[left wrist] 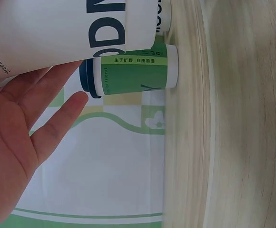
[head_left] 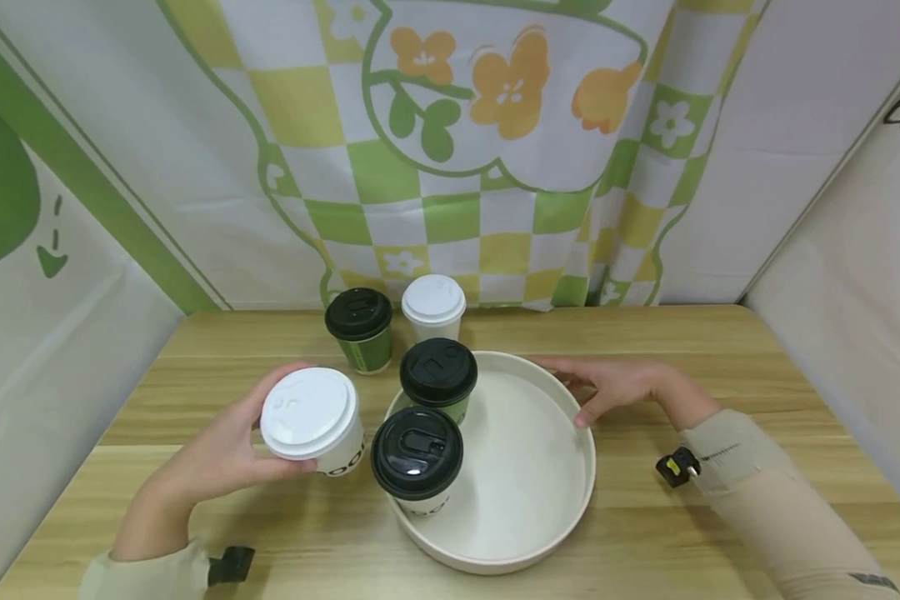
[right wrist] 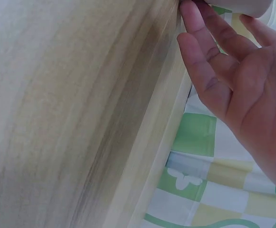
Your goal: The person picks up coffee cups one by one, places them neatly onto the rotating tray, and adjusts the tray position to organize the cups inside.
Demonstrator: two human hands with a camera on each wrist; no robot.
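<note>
1. My left hand (head_left: 221,454) is clamped on a white-lidded cup (head_left: 311,417), thumb on the near side and fingers round the far side. The cup looks raised off the table (head_left: 667,542).
2. My right hand (head_left: 618,385) has thumb and fingers apart, laid loosely against the outer rim of the round tray (head_left: 525,467), which lies between my two hands.
3. Just right of the left hand's cup, the near black-lidded cup (head_left: 417,454) stands in the tray; the far black-lidded cup (head_left: 438,372) stands beyond it, also in the tray.
4. What worries me most is a sideways knock: moving the left hand right at this height could push the held cup into the near black-lidded one and tip it.
5. Squeezing too hard could buckle the cup wall or pop the lid; too light a hold could let it slip.
6. If the right hand pushes leftward, the tray could slide and rock both cups on it.
7. Ahead of the left hand, the green cup (head_left: 360,329) and rear white-lidded cup (head_left: 433,308) limit forward travel.
8. My open room is the bare tray floor just left of the right hand; the raised rim must be cleared.
</note>
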